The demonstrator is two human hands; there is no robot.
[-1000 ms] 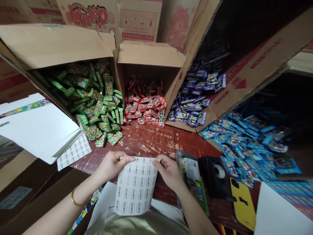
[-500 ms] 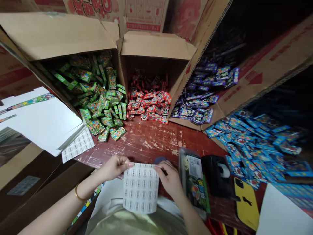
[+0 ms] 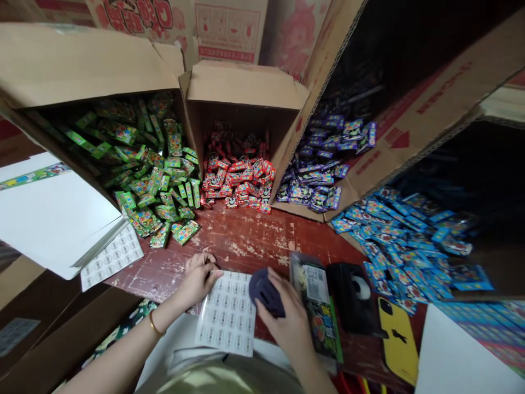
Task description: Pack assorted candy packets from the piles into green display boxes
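Note:
A white sheet of round stickers (image 3: 228, 317) lies flat at the near edge of the worn red table (image 3: 250, 241). My left hand (image 3: 199, 276) presses its fingers on the sheet's upper left corner. My right hand (image 3: 283, 317) is closed on a dark round object (image 3: 266, 293) at the sheet's upper right corner. A gold bangle (image 3: 155, 324) circles my left wrist.
Open cartons spill small packs: green (image 3: 156, 175), red (image 3: 240, 178), purple (image 3: 324, 164), blue (image 3: 406, 235). A stack of white flat cards (image 3: 53, 219) and another sticker sheet (image 3: 110, 256) lie left. A dark packet (image 3: 318, 306), black tape dispenser (image 3: 355, 295) and yellow phone (image 3: 397, 339) sit right.
The sticker sheet went from held up in both hands to lying flat on the table. My right hand let go of it and now grips the dark round object.

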